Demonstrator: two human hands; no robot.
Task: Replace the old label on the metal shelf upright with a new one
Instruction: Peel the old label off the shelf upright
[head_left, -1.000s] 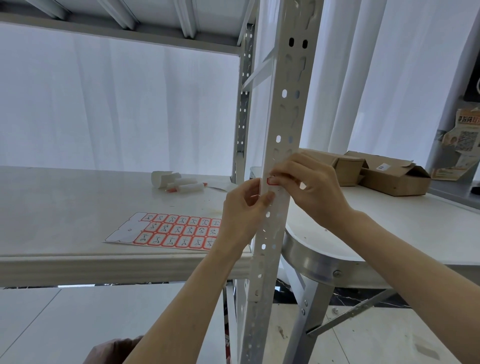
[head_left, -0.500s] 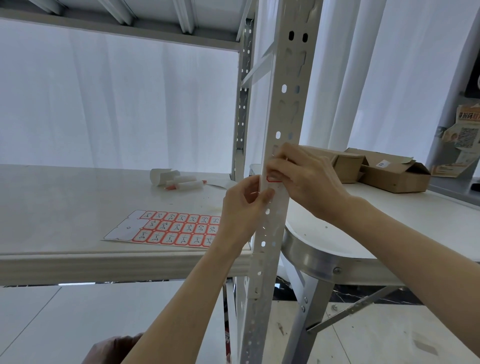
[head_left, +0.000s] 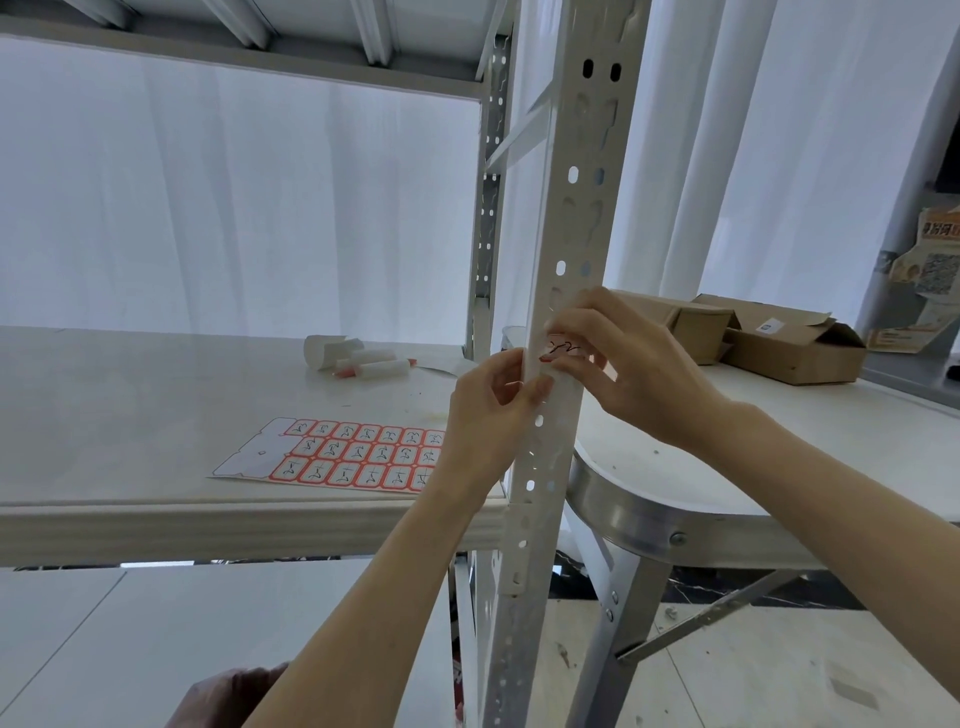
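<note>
Head view, nearest first: two bare forearms reach up from the bottom of the frame to a perforated metal upright (head_left: 571, 234) that runs the full height of the picture, just right of centre.

The left hand (head_left: 488, 415) is curled at the upright's left edge. Its thumb (head_left: 540, 387) is pressed on the front face and its fingers are tucked behind, so it grips the upright just under the label. Whether it also holds a scrap of paper I cannot tell.

The right hand (head_left: 634, 374) comes in from the other side with bent fingers. It holds a small red-bordered label (head_left: 563, 347) with dark handwriting against the upright's face, between forefinger and thumb. The label sits at about the height of the shelf board, and most of it is covered by the fingers.

Left of the hands, on the pale shelf (head_left: 130, 405), lies a label sheet (head_left: 353, 457). It has rows of red-bordered labels, and its left end is already bare.

Further back on the shelf are a few white rolls (head_left: 371, 361) with reddish tips.

To the right stands a round-edged worktop (head_left: 753, 457) with a metal rim. Open cardboard boxes (head_left: 789, 348) sit towards its far side.

Behind everything are a rear upright (head_left: 488, 218) and a white curtain (head_left: 234, 208).
</note>
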